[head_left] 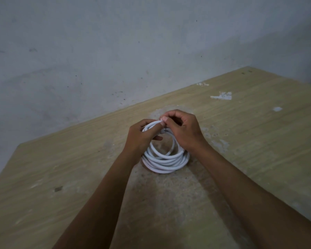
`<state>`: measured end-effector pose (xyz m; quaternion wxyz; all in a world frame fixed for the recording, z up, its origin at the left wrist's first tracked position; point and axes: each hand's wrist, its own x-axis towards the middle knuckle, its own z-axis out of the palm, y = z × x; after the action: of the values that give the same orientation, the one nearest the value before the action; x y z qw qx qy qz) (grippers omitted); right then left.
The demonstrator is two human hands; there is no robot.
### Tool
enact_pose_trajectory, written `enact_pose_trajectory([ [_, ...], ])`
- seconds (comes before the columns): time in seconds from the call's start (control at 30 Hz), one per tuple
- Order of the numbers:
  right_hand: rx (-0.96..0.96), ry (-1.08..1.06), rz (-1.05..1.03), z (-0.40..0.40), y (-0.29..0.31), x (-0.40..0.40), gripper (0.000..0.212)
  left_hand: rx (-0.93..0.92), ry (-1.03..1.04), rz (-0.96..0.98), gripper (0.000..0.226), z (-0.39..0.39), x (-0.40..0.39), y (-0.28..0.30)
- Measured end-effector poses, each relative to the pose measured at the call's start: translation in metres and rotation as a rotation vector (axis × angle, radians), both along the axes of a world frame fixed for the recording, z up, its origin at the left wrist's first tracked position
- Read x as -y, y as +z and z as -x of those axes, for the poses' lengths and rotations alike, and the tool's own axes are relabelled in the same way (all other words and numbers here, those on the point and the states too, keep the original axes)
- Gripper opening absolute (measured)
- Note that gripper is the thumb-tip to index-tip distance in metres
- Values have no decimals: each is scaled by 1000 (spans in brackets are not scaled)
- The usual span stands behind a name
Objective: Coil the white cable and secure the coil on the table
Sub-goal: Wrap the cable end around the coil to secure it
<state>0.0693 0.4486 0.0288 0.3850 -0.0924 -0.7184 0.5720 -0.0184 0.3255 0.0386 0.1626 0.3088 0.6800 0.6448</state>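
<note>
**Over the worn tabletop, both hands work the far side of the coil**

Near the middle of the wooden table [258, 141], just above a scuffed grey patch, the white cable [164, 161] is already wound into a stack of several loops. Its near side appears to rest on the table while the far side is lifted, so the coil stands tilted toward the camera.

Both hands meet at that raised far edge. The left hand [142, 136] curls around the loops from the left, thumb across the bundle, apparently to keep the turns from springing apart. The right hand [182, 131] pinches a strand at the top between thumb and forefinger, right against the left thumb. This looks like the securing step: one hand clamps the bundle so the other can lead the free end around or through it. Whether the strand is the cable's end cannot be told, since the fingers hide it.

No connector, tie or strap shows. No brand, label or writing can be read on the cable, the table or the grey wall [97, 51] behind.
</note>
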Motion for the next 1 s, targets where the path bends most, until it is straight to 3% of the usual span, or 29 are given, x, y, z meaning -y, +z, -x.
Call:
enact_pose_trajectory([
  [0.37, -100, -313, -496, 3, -15, -1, 11, 1, -84, 32, 19, -4, -3, 5],
  [0.67, -135, -340, -617, -2, -14, 3, 6, -32, -52, -6, 20, -4, 2, 3],
  [1.0, -126, -251, -519, -1, -11, 1, 10, -36, -25, -21, 16, -8, 2, 4],
])
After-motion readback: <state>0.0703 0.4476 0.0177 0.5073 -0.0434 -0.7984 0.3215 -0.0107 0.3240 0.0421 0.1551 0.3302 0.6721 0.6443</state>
